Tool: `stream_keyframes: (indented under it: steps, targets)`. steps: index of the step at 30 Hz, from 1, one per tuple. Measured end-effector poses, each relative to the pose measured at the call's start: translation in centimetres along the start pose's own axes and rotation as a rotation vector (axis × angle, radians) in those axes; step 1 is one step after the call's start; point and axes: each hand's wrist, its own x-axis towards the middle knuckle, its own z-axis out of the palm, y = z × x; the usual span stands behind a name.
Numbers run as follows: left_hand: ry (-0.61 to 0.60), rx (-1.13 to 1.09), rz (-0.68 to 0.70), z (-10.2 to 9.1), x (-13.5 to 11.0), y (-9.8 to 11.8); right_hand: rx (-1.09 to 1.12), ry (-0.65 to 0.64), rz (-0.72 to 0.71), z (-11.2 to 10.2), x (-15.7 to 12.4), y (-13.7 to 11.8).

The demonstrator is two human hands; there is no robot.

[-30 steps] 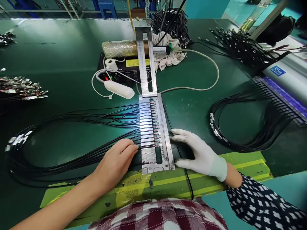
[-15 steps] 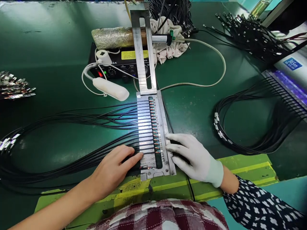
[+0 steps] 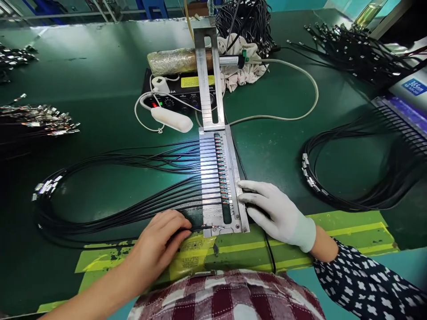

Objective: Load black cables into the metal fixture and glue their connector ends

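A metal fixture (image 3: 210,178) lies on the table, with several black cables (image 3: 180,195) side by side in its slots and their small wired ends in a row along its long opening. My bare left hand (image 3: 168,235) is left of the fixture's near end, thumb and fingers closed on one black cable (image 3: 198,228). That cable's stripped tip reaches over the fixture's near corner. My right hand (image 3: 276,213), in a white glove, is open, its fingertips spread against the fixture's right edge. The cables loop left to a bundle of silvery connectors (image 3: 48,186).
Behind stands a black control box (image 3: 173,100), a white oblong piece (image 3: 171,120) and a wrapped cylinder (image 3: 176,61). A slotted metal plate (image 3: 202,71) joins the fixture's far end. Coiled cables (image 3: 350,202) lie right, beside a 365nm lamp unit (image 3: 413,86). Connector piles (image 3: 50,120) lie left.
My left hand has drawn back from the fixture's slots and now grips a cable at its near left corner. My right hand stays at the edge. The view has shifted left.
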Motion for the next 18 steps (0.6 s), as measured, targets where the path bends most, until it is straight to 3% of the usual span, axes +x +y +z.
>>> stream_keyframes:
  steps: [3, 6, 10, 18]
  targets:
    - [0.099, -0.032, -0.017, -0.6, 0.0, 0.4, 0.0, 0.0, -0.003, 0.1, 0.1, 0.0]
    - [0.161, 0.149, 0.142, -1.0, 0.8, 0.1, -0.004, -0.002, 0.0, 0.0, 0.3, -0.1]
    - [0.051, 0.339, 0.354, -0.5, 2.0, -1.0, 0.001, 0.0, 0.01, -0.1, 0.5, -0.1]
    - [-0.062, 0.283, 0.352, -0.4, 3.0, -1.9, 0.044, -0.004, 0.047, -0.3, 0.8, 0.0]
